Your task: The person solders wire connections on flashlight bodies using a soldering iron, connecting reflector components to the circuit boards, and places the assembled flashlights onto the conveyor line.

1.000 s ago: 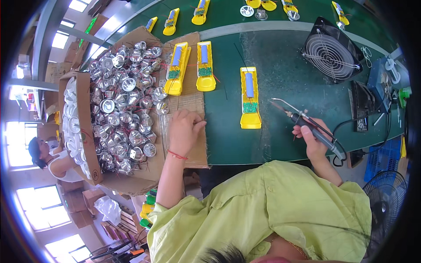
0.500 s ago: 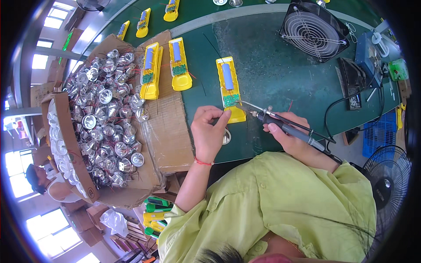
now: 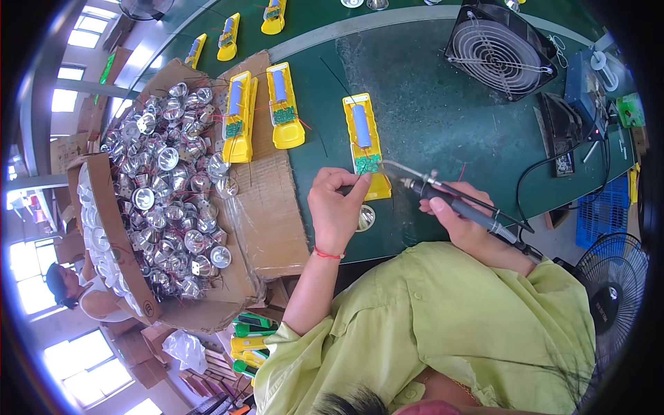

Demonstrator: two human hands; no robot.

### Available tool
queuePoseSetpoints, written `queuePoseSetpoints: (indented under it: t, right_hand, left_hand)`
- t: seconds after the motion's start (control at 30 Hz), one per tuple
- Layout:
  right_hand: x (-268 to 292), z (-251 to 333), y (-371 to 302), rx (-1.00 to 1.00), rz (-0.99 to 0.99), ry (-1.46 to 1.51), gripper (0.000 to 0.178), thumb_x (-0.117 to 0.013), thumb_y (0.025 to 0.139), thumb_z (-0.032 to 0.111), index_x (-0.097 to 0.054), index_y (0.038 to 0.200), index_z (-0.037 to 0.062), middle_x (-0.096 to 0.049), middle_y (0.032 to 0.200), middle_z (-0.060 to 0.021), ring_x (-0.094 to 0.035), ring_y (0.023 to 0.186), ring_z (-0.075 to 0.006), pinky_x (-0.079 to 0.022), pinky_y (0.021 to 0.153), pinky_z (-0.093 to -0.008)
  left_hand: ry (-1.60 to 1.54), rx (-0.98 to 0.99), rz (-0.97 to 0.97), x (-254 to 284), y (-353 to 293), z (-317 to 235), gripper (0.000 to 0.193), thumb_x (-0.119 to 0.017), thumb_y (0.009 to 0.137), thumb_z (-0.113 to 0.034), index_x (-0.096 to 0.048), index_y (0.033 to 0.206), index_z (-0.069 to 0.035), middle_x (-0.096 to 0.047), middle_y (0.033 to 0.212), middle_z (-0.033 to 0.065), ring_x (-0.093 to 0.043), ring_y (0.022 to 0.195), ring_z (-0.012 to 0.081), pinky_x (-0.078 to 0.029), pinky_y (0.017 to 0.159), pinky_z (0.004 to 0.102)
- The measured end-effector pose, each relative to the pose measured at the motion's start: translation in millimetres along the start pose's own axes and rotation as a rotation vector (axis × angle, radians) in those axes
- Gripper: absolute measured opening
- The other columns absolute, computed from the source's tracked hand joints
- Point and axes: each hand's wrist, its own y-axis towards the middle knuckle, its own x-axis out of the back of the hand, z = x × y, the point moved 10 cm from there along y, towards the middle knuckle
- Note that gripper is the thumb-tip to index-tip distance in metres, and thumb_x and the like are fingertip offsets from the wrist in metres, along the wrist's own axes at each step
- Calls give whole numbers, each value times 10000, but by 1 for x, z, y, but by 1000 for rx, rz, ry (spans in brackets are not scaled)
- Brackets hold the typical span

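Currently, head view: yellow housing [image 3: 380,187] lies on the green table [image 3: 429,131], blue cylindrical battery [image 3: 361,126] at its far part, green circuit board [image 3: 368,164] nearer the person. Left hand [image 3: 333,213]: thumb and index fingertips together by the board; cannot tell what they pinch. Silvery reflector [image 3: 366,218] just beside that hand. Right hand [image 3: 463,223]: fingers clamped around soldering iron [image 3: 449,200], curved metal tube ending near the board.
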Motion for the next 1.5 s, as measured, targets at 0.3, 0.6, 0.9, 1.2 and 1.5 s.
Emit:
queuePoseSetpoints:
  t: [0.3,0.6,0.9,1.2,1.5]
  right_hand:
    - [7,8,0,-64,46,27,258,-567,863,124,-518,1026,-70,-646,856,-167,-652,751,-202,-544,697,-320]
    - [-2,1,1,-53,89,91,230,-578,847,75,-527,1022,-64,-642,855,-174,-656,749,-207,-549,685,-319]
    - [0,-4,5,-99,58,169,228,-585,841,66,-530,1019,-66,-635,865,-175,-658,749,-214,-550,655,-302]
    - [-6,-4,9,-74,54,183,231,-591,843,74,-535,1022,-61,-640,847,-172,-657,739,-208,-548,651,-295]
    - [-12,-13,11,-159,30,197,208,-598,842,71,-553,1004,-51,-645,823,-162,-652,708,-198,-539,623,-282]
  left_hand:
    - [1,-5,-15,2,0,2,159,-739,704,-103,-646,700,26,-571,749,93,-544,679,165,-434,621,263]
    - [-191,14,51,11,-7,8,112,-675,800,-88,-676,809,24,-598,844,78,-553,723,106,-435,629,226]
    - [-362,44,71,12,-16,12,96,-681,784,-50,-684,862,6,-602,792,72,-546,648,95,-425,572,210]
    - [-191,54,69,7,-4,13,63,-679,779,-37,-661,769,23,-567,775,30,-511,701,78,-407,607,206]
    - [-39,-16,101,3,-2,4,128,-682,762,-95,-658,767,31,-593,770,90,-555,658,143,-426,595,253]
